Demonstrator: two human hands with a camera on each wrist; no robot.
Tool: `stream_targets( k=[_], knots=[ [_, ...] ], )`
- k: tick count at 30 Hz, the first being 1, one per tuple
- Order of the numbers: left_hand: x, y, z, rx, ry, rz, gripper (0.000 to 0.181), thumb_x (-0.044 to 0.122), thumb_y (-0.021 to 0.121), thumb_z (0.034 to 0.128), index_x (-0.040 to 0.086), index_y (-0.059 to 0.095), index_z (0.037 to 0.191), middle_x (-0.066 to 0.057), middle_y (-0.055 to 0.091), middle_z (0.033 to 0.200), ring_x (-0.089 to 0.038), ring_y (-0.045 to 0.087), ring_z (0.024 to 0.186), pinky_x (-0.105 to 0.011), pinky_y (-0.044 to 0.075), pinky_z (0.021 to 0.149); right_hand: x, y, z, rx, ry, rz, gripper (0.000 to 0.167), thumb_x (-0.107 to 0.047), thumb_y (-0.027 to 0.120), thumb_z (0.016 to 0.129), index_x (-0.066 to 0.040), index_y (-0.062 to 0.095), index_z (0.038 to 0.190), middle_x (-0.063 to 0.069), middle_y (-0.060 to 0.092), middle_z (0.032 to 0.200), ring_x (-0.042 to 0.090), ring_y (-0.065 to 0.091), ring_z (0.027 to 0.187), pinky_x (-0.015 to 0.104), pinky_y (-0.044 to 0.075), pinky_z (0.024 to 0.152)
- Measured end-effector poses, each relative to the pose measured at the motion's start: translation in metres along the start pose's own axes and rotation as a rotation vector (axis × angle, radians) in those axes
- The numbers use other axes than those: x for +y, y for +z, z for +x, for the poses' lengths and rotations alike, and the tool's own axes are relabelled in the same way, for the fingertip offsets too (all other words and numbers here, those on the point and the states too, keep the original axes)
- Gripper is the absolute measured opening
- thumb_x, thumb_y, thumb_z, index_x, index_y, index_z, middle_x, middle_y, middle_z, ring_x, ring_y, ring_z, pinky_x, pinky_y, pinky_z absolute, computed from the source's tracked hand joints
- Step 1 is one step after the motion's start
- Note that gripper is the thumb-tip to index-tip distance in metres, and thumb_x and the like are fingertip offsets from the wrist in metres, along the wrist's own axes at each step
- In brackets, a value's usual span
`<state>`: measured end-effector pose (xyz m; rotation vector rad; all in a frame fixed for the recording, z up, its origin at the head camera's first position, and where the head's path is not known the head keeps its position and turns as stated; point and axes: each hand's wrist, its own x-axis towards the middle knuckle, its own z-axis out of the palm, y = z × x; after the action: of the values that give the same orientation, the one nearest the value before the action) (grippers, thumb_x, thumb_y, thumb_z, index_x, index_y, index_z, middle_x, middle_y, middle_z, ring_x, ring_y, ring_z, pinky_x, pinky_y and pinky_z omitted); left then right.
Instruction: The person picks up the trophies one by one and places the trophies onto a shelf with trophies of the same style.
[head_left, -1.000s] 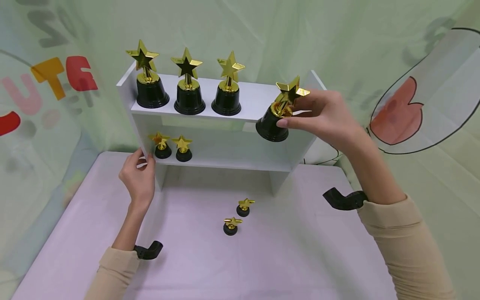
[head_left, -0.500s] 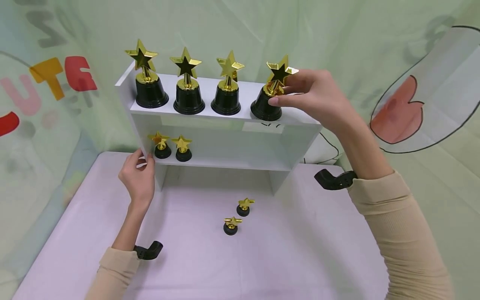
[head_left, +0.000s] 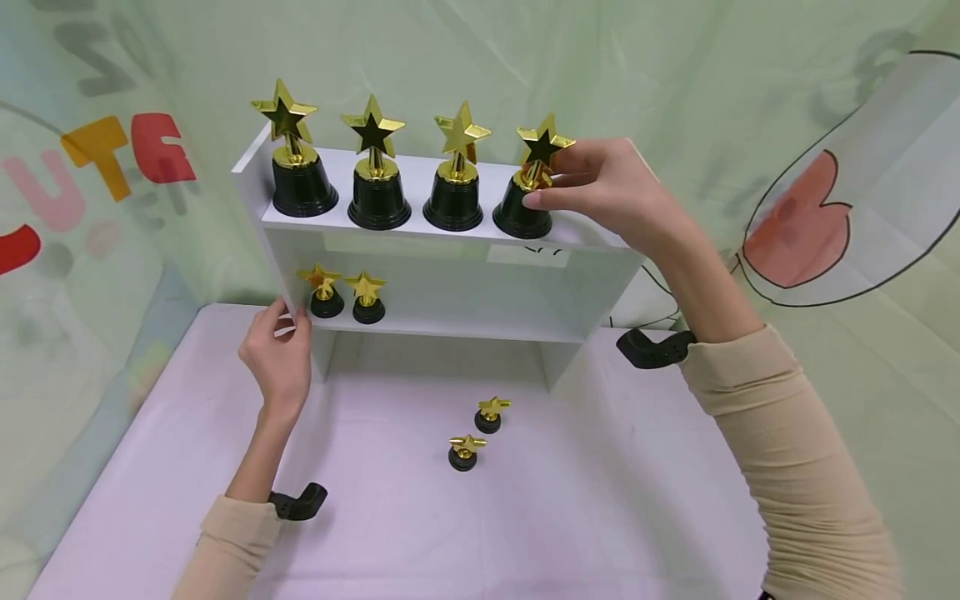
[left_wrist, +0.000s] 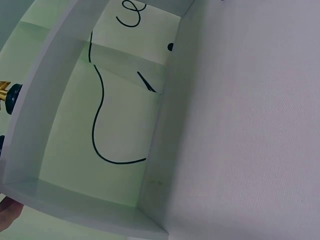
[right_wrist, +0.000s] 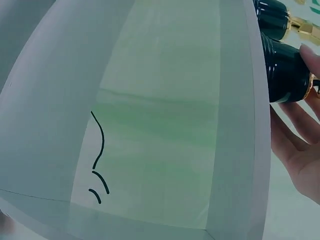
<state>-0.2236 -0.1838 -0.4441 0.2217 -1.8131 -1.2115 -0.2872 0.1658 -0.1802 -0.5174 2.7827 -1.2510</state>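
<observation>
My right hand (head_left: pixel 618 196) grips the rightmost large star trophy (head_left: pixel 525 208) between thumb and fingers, its black base on or just at the top shelf. In the right wrist view that hand (right_wrist: pixel 300 135) is round the trophy's base (right_wrist: pixel 286 70). Three more large trophies (head_left: pixel 455 200) stand in a row to its left. My left hand (head_left: pixel 277 354) holds the left side edge of the white shelf unit (head_left: pixel 450 329) with its fingertips; in the left wrist view only a bit of that hand (left_wrist: pixel 9 212) shows. Two small star trophies (head_left: pixel 367 310) stand on the lower shelf at the left.
Two small trophies (head_left: pixel 463 458) stand on the pale tablecloth (head_left: pixel 570 517) in front of the shelf unit. A pale green curtain (head_left: pixel 562 75) hangs behind it, with a printed figure (head_left: pixel 885 183) at the right and coloured letters (head_left: pixel 163 148) at the left.
My right hand has carried the large trophy up and left, from in front of the shelf edge to beside the third one, and it has become more upright. My left hand has stayed put.
</observation>
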Motion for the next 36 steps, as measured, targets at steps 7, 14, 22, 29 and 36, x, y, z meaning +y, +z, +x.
stream_targets(
  k=[7,14,22,29,36],
  knots=[
    [0.000,0.000,0.000,0.000,-0.002,0.002,0.021,0.000,0.066,0.0932,-0.002,0.077,0.111,-0.022,0.074,0.096,-0.015,0.066,0.081,-0.005,0.049,0.071,0.003,0.001,0.001,-0.004,-0.010,0.009,0.049,-0.034,0.082,0.088,-0.013,0.068,0.130,0.001,0.071,0.126,0.016,0.066,0.123,0.039,0.047,0.111],
    [0.000,0.001,-0.001,0.001,-0.001,-0.007,0.022,-0.001,0.066,0.0932,-0.002,0.077,0.111,-0.022,0.074,0.097,-0.012,0.065,0.083,-0.005,0.049,0.072,0.006,0.003,0.000,0.003,-0.045,0.033,0.054,-0.028,0.081,0.089,-0.014,0.062,0.137,0.004,0.067,0.137,0.023,0.061,0.130,0.041,0.047,0.113],
    [0.000,0.001,0.000,0.005,0.004,0.003,0.021,-0.001,0.066,0.0926,-0.001,0.078,0.110,-0.022,0.074,0.095,-0.004,0.064,0.082,-0.017,0.055,0.071,0.018,0.004,-0.013,0.002,-0.062,0.010,0.073,-0.030,0.080,0.090,-0.013,0.047,0.153,0.007,0.061,0.146,0.023,0.059,0.133,0.039,0.049,0.109],
    [0.000,-0.001,-0.001,0.009,0.009,-0.011,0.023,-0.003,0.068,0.0916,-0.001,0.078,0.112,-0.023,0.074,0.095,-0.030,0.070,0.079,-0.009,0.052,0.070,0.022,0.003,-0.022,0.015,-0.080,0.012,0.069,-0.027,0.079,0.091,-0.016,0.049,0.152,0.011,0.062,0.144,0.025,0.060,0.131,0.030,0.053,0.103],
    [-0.001,0.000,-0.001,0.001,0.014,0.008,0.023,-0.001,0.066,0.0924,-0.003,0.077,0.113,-0.024,0.073,0.097,-0.032,0.069,0.080,-0.005,0.050,0.070,0.026,0.001,-0.034,0.052,-0.111,0.000,0.060,-0.024,0.079,0.091,-0.014,0.057,0.146,0.010,0.062,0.143,0.025,0.063,0.126,0.019,0.054,0.095]
  ],
)
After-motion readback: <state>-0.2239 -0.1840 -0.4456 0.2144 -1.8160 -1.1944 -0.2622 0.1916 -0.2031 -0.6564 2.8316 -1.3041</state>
